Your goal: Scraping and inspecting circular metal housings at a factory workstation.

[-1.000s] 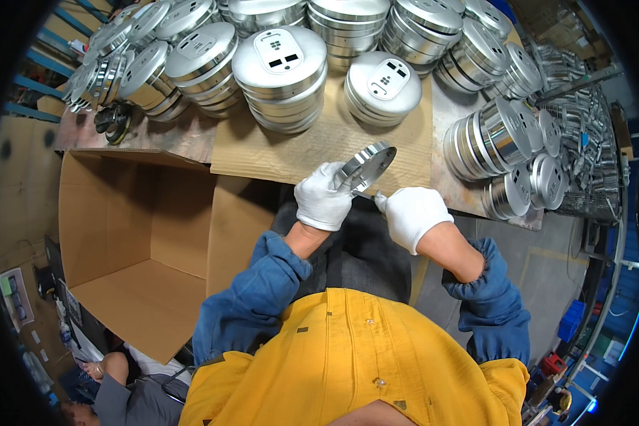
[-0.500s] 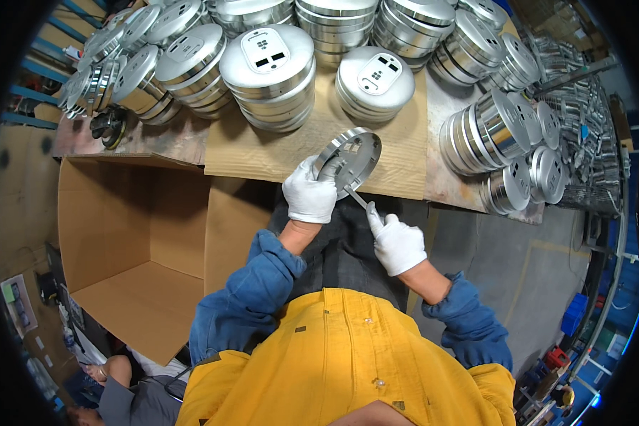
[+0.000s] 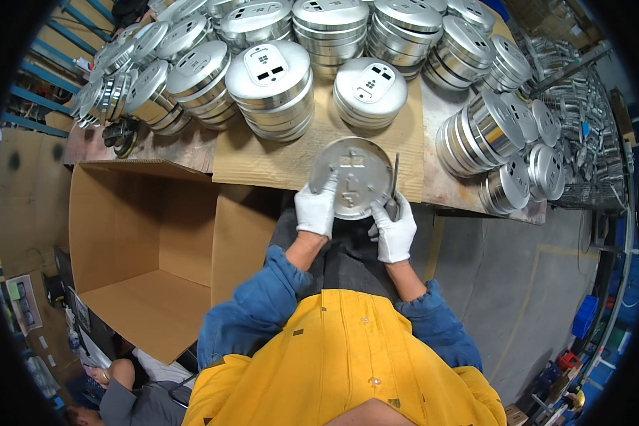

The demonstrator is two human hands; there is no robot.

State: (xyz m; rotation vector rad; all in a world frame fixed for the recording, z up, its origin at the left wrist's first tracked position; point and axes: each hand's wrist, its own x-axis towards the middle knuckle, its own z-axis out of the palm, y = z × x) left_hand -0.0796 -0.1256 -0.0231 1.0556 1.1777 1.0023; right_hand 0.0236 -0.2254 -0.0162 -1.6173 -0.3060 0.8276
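A round silver metal cover (image 3: 366, 190), its hollow inner side with small cutouts facing me, is held up at the table's front edge. My left hand (image 3: 314, 208), in a white glove, grips its left rim with the thumb over the inner face. At the lower right rim, my right hand (image 3: 396, 231), also gloved, has its fingers against the cover. The same hand holds a slim, dark file-like metal tool (image 3: 396, 174) pointing up beside the cover. The tool's lower end is hidden by the fingers.
Stacks of similar covers (image 3: 271, 89) crowd the table, with a shorter stack (image 3: 370, 96) just beyond my hands. Cardboard (image 3: 263, 160) lines the tabletop. An open cardboard box (image 3: 145, 234) stands at left. A dark power tool (image 3: 123, 136) lies on the table's left. Another person (image 3: 138, 390) is at lower left.
The cover has turned from tilted to facing me. The tool has left the cover's lower rim and now points up at its right side; my right hand has come in to touch the rim.
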